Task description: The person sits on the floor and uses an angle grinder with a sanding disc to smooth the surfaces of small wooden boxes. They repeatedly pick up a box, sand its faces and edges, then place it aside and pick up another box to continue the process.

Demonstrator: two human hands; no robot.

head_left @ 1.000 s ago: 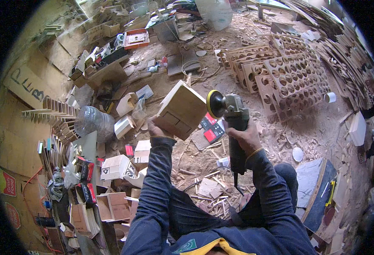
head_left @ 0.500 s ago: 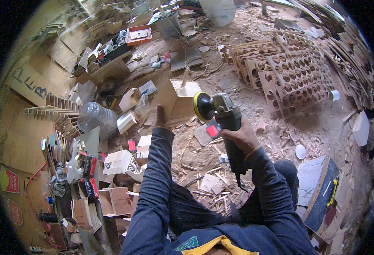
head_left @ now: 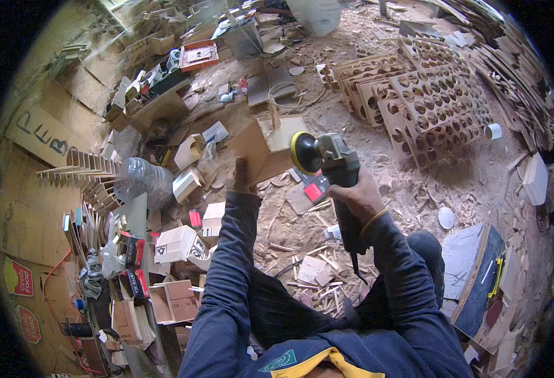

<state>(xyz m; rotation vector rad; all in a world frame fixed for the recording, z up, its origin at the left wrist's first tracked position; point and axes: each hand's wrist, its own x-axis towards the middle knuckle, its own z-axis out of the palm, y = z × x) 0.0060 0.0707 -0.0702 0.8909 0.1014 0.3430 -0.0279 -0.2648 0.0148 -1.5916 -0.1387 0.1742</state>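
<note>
My left hand (head_left: pixel 241 176) grips a small wooden box (head_left: pixel 257 150) from its lower left side, in front of my body. A thin piece of wood stands up from the box's top; part of my fingers is hidden behind the panel. In my right hand (head_left: pixel 360 195) is an angle grinder (head_left: pixel 341 165), its dark body pointing up and its cord trailing down toward my legs. The grinder's yellow-rimmed sanding disc (head_left: pixel 305 153) overlaps the right side of the box. Whether disc and wood touch, I cannot tell.
Wooden panels full of round holes (head_left: pixel 425 104) are stacked at the far right. Wood scraps (head_left: pixel 318 271) and sawdust cover the floor. A large clear plastic bottle (head_left: pixel 143 181), small wooden boxes (head_left: pixel 179 244) and cartons lie left. A dark board (head_left: pixel 478 283) rests right of my knee.
The box has turned and tilted a little in my left hand, with its right side now further behind the disc. The grinder has shifted slightly right.
</note>
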